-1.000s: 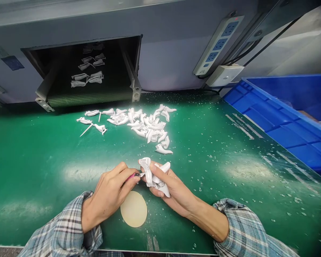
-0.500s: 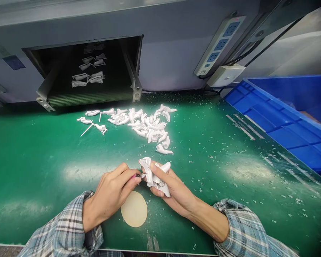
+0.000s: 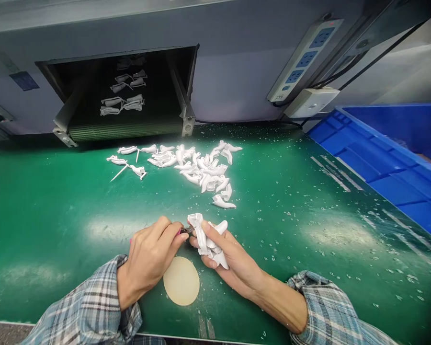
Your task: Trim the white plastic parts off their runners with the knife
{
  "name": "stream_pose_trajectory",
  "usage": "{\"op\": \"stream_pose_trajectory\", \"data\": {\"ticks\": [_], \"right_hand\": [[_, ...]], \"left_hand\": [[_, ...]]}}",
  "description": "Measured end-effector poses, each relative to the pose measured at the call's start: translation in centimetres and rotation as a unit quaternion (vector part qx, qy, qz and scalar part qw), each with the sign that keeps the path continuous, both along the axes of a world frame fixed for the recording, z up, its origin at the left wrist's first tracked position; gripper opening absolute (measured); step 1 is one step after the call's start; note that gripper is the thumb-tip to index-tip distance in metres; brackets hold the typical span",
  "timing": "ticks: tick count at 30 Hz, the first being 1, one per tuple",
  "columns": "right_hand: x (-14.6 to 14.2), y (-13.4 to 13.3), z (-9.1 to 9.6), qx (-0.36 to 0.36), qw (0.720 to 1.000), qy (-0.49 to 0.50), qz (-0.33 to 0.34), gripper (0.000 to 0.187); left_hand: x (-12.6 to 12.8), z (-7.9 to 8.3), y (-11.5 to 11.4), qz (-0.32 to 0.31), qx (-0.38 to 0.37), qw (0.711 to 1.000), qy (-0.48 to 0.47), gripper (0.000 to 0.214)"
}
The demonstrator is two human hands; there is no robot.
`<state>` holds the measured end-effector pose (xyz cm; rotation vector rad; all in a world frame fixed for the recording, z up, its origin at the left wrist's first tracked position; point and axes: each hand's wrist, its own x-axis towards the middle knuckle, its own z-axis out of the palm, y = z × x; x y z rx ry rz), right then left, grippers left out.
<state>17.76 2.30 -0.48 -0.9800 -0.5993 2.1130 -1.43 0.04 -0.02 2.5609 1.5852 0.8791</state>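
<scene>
My left hand [image 3: 149, 254] pinches a small tool with a pink handle [image 3: 184, 232], its metal tip touching the white moulded plastic parts [image 3: 204, 238]. Those parts form a tangled bunch held in my right hand [image 3: 233, 270], with the fingers curled around them. Much of the tool's handle is hidden by my left fingers. A loose heap of similar white plastic parts [image 3: 197, 168] lies on the green mat [image 3: 53, 201] beyond my hands. Below my hands lies a round beige disc [image 3: 181, 281].
Small plastic bits are scattered across the green mat. A dark opening with a slatted conveyor [image 3: 125, 132] holding white parts stands at the back. A blue plastic bin [image 3: 384, 153] sits at the right, below a wall-mounted power strip [image 3: 305, 61].
The whole view has shifted slightly as my head moved. My left hand has drawn a little closer around the tool, hiding more of the pink handle. My right hand's grip looks unchanged.
</scene>
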Motion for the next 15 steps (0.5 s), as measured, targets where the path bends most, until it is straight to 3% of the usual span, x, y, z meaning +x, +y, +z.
{"op": "stream_pose_trajectory", "data": {"ticks": [5,9,12,15], "right_hand": [[-0.1,-0.2,0.3,0.006,1.0,0.005,0.004,0.037],[-0.1,-0.6,0.0,0.025,0.999,0.014,0.041,0.033],[-0.1,-0.6,0.1,0.045,0.997,0.016,0.054,0.033],[-0.1,-0.5,0.4,0.073,0.997,0.006,0.023,0.034]], "left_hand": [[-0.4,0.3,0.3,0.017,0.067,0.997,0.037,0.015],[-1.5,0.5,1.1,0.067,0.066,0.995,-0.035,0.013],[-1.4,0.2,1.0,0.054,-0.073,0.986,-0.141,0.02],[-0.4,0.1,0.6,0.006,-0.283,0.918,-0.276,0.031]]}}
